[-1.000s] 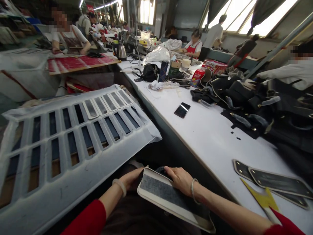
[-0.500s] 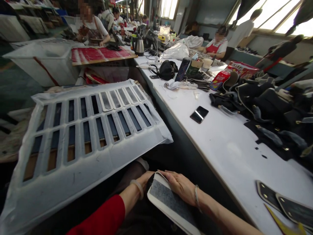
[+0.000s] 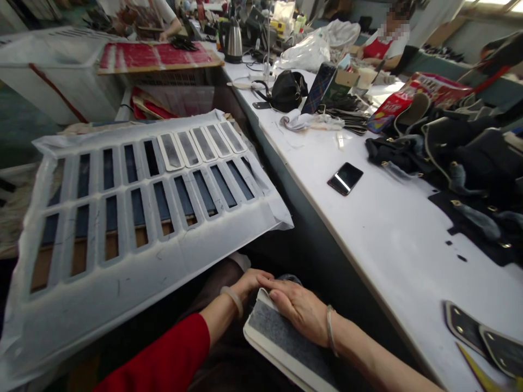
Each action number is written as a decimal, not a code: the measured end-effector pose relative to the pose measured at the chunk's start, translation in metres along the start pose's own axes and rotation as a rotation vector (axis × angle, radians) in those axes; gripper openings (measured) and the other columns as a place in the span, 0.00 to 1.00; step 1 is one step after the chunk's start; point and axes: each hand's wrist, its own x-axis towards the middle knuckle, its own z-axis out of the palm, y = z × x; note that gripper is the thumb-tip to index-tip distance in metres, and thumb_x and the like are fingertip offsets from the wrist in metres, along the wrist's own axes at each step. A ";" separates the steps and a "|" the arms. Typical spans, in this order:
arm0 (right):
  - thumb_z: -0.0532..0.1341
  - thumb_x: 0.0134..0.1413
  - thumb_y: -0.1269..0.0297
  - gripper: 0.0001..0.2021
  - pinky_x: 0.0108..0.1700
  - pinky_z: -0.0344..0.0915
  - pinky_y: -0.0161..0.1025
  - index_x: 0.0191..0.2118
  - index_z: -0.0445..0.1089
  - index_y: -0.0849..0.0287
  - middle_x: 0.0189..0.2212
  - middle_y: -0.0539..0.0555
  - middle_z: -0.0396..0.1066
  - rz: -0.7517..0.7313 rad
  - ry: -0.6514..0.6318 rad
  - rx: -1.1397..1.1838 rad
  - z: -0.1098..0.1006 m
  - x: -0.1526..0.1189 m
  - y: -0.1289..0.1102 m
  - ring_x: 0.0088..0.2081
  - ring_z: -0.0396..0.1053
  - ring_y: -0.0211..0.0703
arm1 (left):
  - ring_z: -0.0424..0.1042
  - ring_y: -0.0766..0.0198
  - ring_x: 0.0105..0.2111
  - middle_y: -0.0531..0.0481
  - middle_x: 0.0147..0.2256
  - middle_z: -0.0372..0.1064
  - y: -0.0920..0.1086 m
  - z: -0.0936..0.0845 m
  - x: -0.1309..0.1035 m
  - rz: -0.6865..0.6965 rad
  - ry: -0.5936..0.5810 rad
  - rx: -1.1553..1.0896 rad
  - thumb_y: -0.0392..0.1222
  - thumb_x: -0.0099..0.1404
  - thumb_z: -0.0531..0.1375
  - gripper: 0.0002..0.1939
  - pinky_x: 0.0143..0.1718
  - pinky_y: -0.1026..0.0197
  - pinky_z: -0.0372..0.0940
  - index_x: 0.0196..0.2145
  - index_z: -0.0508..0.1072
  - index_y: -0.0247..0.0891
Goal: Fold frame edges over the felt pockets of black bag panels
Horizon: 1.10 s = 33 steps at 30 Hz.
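A long rounded panel (image 3: 281, 337), grey in the middle with a cream border, lies over my lap; it looks like more than one layer. My right hand (image 3: 300, 307) is closed over its far right side, fingers together and pointing left. My left hand (image 3: 251, 282) is at the panel's far end, its fingers bent and meeting the right fingertips. What the left fingers pinch is hidden. Several similar panels (image 3: 206, 144) lie in a row on a whitish sheet with long slots (image 3: 134, 277), at the left.
A white table (image 3: 379, 234) runs along my right, bearing a phone (image 3: 345, 178), black bag parts (image 3: 469, 158), dark eyelet pieces (image 3: 466, 326) and a black pouch (image 3: 286, 91). Behind the sheet are a red-covered board (image 3: 151, 57) and a white bin (image 3: 61, 76). Co-workers are farther back.
My view has tipped downward and shifted left. The left hand has slid off the panel's near-left edge toward the right fingertips; the right hand stays on the panel.
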 end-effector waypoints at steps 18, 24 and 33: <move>0.40 0.68 0.45 0.29 0.61 0.56 0.51 0.69 0.45 0.46 0.62 0.50 0.60 0.170 0.007 -0.110 -0.013 -0.098 0.035 0.60 0.61 0.53 | 0.70 0.64 0.30 0.53 0.30 0.76 0.126 -0.030 -0.072 0.193 -0.307 0.664 0.55 0.60 0.59 0.19 0.30 0.67 0.59 0.38 0.81 0.41; 0.39 0.67 0.45 0.27 0.57 0.59 0.54 0.68 0.47 0.40 0.59 0.48 0.65 0.276 -0.018 -0.134 -0.016 -0.119 0.043 0.55 0.66 0.56 | 0.67 0.65 0.24 0.51 0.24 0.74 0.137 -0.020 -0.071 0.213 -0.331 0.847 0.52 0.60 0.58 0.17 0.28 0.65 0.58 0.34 0.82 0.39; 0.40 0.66 0.44 0.28 0.47 0.65 0.55 0.67 0.52 0.43 0.50 0.61 0.72 0.241 -0.019 -0.221 -0.016 -0.067 0.015 0.49 0.71 0.65 | 0.57 0.67 0.18 0.56 0.14 0.56 0.149 -0.011 -0.065 0.205 -0.303 1.023 0.59 0.59 0.58 0.21 0.21 0.62 0.50 0.22 0.78 0.40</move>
